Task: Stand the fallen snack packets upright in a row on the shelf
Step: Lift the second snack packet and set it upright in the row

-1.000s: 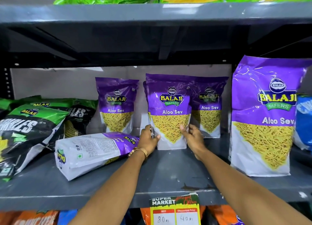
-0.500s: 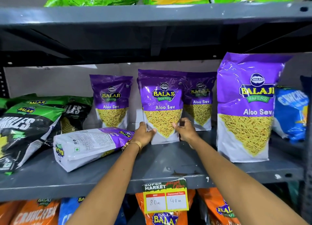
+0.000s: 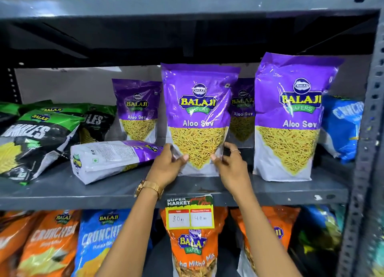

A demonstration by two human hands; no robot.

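Observation:
A purple Aloo Sev packet (image 3: 197,118) stands upright near the front of the grey shelf (image 3: 116,193). My left hand (image 3: 168,166) grips its lower left corner and my right hand (image 3: 230,162) grips its lower right corner. To the left, one purple-and-white packet (image 3: 112,160) lies fallen on its side. Two more Aloo Sev packets stand at the back, one on the left (image 3: 138,110) and one partly hidden behind the held packet (image 3: 242,110). A large Aloo Sev packet (image 3: 288,118) stands upright to the right.
Black-and-green packets (image 3: 35,139) lean at the shelf's left end. A blue packet (image 3: 342,127) sits at the far right against the metal upright (image 3: 372,131). A price tag (image 3: 190,212) hangs on the shelf edge. Orange and blue packets fill the shelf below.
Both hands have drawn the middle Aloo Sev packet forward from the back row towards the shelf's front edge. The camera view has shifted, showing more of the lower shelf.

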